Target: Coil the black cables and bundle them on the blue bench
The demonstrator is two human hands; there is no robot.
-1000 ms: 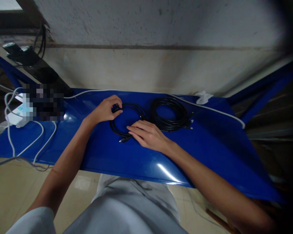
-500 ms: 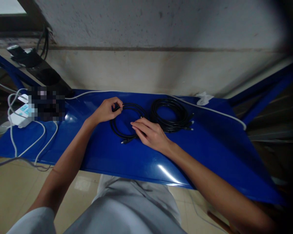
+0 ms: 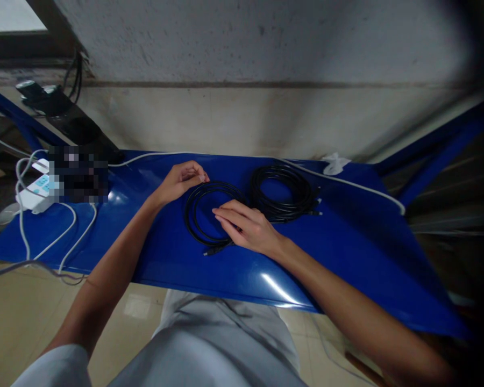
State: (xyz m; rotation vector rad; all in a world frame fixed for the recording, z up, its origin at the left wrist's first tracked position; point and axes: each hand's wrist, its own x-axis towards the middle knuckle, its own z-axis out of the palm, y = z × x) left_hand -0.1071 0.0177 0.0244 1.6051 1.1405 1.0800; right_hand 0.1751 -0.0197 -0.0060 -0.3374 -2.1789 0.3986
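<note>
Black cable forms two coils on the blue tabletop [image 3: 347,258], and the change concerns the nearer one. Compared with a second ago, the left hand [image 3: 179,181] has let go of the far-left arc of the small coil [image 3: 210,215]; its fingertips are now pinched together just beyond that arc, and whether they still touch the cable cannot be told. The small coil has shifted slightly toward the near edge, and its loose plug end [image 3: 213,250] now lies closer to that edge. The right hand [image 3: 246,226] stays flat on the coil's right side, fingers extended and pressing the loops against the surface, closed on nothing. The loops therefore appear settled in a flat ring near the tabletop's middle, held down by one hand only. Further right, the large coil [image 3: 282,193] rests untouched just beside the small one, its ends pointing toward the right edge. At the left edge a white power strip [image 3: 34,188] sits with white leads [image 3: 70,226] hanging over the near edge; one white cord [image 3: 358,185] follows the far edge to the right corner. Behind stands a rough plastered wall [image 3: 242,64]; pale floor tiles [image 3: 20,317] show below.
</note>
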